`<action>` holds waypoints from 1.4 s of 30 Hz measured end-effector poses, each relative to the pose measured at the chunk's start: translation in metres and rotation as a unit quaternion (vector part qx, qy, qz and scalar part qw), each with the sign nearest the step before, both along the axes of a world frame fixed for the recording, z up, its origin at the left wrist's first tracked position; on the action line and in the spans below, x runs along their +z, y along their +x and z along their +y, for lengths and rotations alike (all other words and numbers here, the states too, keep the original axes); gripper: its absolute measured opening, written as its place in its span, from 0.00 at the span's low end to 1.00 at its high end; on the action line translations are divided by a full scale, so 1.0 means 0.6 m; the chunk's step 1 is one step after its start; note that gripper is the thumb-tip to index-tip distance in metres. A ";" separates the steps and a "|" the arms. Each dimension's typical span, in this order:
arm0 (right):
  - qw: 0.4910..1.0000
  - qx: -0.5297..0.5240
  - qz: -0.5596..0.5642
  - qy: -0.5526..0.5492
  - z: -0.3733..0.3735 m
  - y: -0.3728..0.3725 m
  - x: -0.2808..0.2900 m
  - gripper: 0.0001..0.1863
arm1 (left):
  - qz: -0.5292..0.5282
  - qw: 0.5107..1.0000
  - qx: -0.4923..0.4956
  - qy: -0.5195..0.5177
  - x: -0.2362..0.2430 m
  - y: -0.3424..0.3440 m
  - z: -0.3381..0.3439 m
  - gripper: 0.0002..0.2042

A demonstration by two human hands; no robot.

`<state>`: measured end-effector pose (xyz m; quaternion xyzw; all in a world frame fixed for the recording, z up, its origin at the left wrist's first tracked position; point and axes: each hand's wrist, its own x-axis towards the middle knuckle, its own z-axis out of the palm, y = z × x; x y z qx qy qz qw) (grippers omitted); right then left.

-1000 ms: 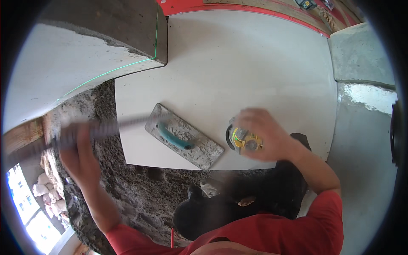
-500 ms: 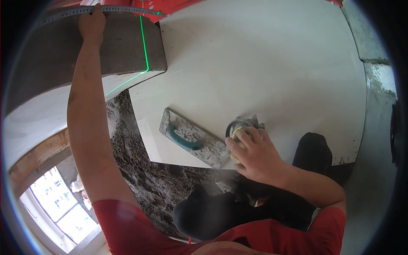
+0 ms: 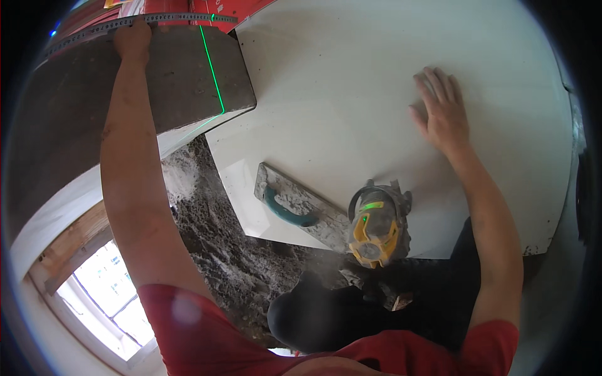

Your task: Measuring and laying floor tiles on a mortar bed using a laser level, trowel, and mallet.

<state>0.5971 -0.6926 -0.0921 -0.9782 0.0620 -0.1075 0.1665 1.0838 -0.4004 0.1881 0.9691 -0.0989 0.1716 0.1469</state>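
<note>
My left hand (image 3: 133, 45) reaches far forward and grips a long grey steel ruler (image 3: 182, 18) at the far edge of a dark slab (image 3: 75, 94). A green laser line crosses the slab and marks the ruler. My right hand (image 3: 444, 116) lies on a large white tile (image 3: 351, 94), fingers stretched, holding nothing. Nearer me on the tile stands a yellow and grey laser level (image 3: 376, 229), its green light lit. Left of it, touching or very close, rests a mortar-smeared float (image 3: 313, 213) with a teal handle (image 3: 288, 212).
Rough grey mortar (image 3: 219, 213) lies left of and before the tile. My dark-clad knee (image 3: 307, 316) is over it. At the lower left is a window (image 3: 113, 288) with a wooden board (image 3: 75, 250) beside it. Red sheeting (image 3: 238, 9) lies beyond the slab.
My right hand has let go of the laser level and moved forward and right onto the tile. The view has shifted slightly. My left hand stays at the ruler.
</note>
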 end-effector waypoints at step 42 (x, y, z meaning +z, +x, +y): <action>0.998 -0.014 0.052 -0.021 -0.012 -0.002 -0.008 0.35 | 0.223 0.951 0.035 -0.212 -0.048 0.119 0.013 0.23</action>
